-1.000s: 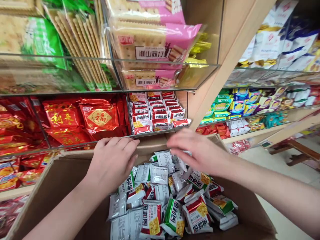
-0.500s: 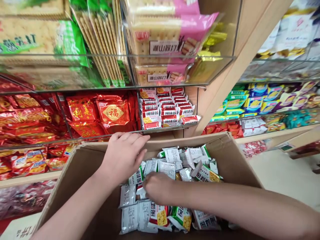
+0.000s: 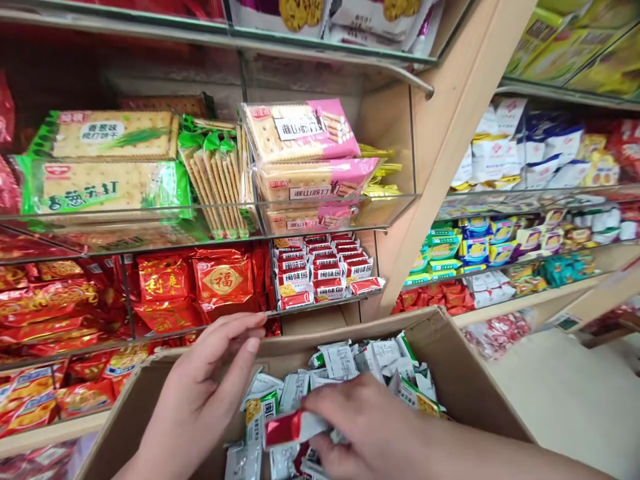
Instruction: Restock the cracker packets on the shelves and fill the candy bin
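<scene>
An open cardboard box (image 3: 430, 327) full of small white, green and red snack packets (image 3: 340, 360) stands below the shelves. My right hand (image 3: 365, 420) is over the packets, its fingers and thumb closed on a red and white packet (image 3: 283, 430). Above the box's left part is my left hand (image 3: 205, 387), fingers stretched forward and thumb apart, holding nothing. Just beyond the box, a low shelf compartment holds stacked red and white packets (image 3: 327, 273).
Clear-fronted shelves (image 3: 220, 220) hold green and pink cracker packs (image 3: 305, 130) and red bags (image 3: 223, 277). A wooden post (image 3: 430, 167) divides them from more stocked shelves at the right. Pale floor (image 3: 555, 387) shows at the lower right.
The view has tilted up, showing more upper shelf. My right hand has come up from among the packets, now with a red and white packet in its fingers. My left hand has shifted left.
</scene>
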### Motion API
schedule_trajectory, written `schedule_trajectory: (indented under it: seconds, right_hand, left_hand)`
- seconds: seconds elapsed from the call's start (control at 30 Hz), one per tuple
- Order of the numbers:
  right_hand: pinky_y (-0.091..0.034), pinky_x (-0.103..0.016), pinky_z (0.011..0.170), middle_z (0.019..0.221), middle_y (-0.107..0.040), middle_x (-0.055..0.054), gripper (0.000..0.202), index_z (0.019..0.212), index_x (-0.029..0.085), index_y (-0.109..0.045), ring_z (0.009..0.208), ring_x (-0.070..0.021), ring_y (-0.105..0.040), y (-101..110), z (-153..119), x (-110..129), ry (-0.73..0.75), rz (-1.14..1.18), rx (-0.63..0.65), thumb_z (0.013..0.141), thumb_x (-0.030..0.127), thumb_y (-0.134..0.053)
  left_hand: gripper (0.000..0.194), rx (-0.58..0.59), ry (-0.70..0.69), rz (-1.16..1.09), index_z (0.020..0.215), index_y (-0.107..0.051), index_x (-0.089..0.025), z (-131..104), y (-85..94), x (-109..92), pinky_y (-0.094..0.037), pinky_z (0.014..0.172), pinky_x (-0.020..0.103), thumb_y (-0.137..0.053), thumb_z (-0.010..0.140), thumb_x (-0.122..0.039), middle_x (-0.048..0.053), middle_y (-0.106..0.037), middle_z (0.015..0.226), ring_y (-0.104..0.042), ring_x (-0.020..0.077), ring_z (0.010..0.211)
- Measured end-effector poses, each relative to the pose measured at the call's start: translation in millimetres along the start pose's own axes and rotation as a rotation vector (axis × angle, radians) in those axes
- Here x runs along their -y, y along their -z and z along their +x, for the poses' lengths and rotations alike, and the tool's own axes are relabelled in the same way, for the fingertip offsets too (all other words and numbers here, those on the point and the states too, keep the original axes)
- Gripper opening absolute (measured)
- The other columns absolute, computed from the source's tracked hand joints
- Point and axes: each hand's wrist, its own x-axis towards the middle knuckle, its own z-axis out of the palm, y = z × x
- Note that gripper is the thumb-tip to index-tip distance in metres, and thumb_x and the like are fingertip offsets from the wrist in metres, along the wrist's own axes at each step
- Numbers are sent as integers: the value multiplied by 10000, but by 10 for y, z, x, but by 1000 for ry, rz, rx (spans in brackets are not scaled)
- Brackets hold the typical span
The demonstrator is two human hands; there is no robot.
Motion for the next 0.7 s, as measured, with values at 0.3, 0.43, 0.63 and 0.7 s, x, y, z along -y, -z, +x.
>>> schedule_trajectory:
  seconds: [0.3, 0.43, 0.63, 0.7]
  right_hand:
    - [-461, -372, 886, 1361, -412, -49, 363, 1155, 288, -418, 1116, -193, -511, 189, -80, -137, 16, 189, -476, 834, 121, -439]
    - [-512, -313, 740, 1225, -501, -78, 355, 1204, 276, -389, 901, -147, -582, 159, -5, -126, -241, 647, -529, 859, 229, -456]
    - [-448, -332, 816, 973, -585, -39, 261, 976, 206, -565, 906, -163, -533, 275, 104, -64, -300, 633, -418, 733, 276, -630]
    - [-460, -292, 725, 923, -593, -17, 425, 1088, 214, -511, 784, -129, -527, 309, 123, -54, -319, 736, -339, 684, 185, -638]
  left_hand:
    - [531, 231, 582, -788, 1215, -451, -306, -31, -205, -336, -581, 630, 303, -595, 733, -477, 13, -674, 992, -646, 178, 738]
    - [590, 233, 553, -846, 1230, -377, -318, -17, -277, -269, -570, 685, 296, -637, 716, -444, 6, -673, 986, -636, 163, 775]
    - [355, 388, 340, -552, 1138, -372, -314, -88, -261, -182, -526, 715, 260, -520, 821, -377, 9, -661, 1003, -615, 138, 783]
    - [341, 444, 270, -490, 1147, -342, -314, -120, -253, -177, -522, 733, 274, -486, 842, -359, 7, -665, 953, -620, 144, 781]
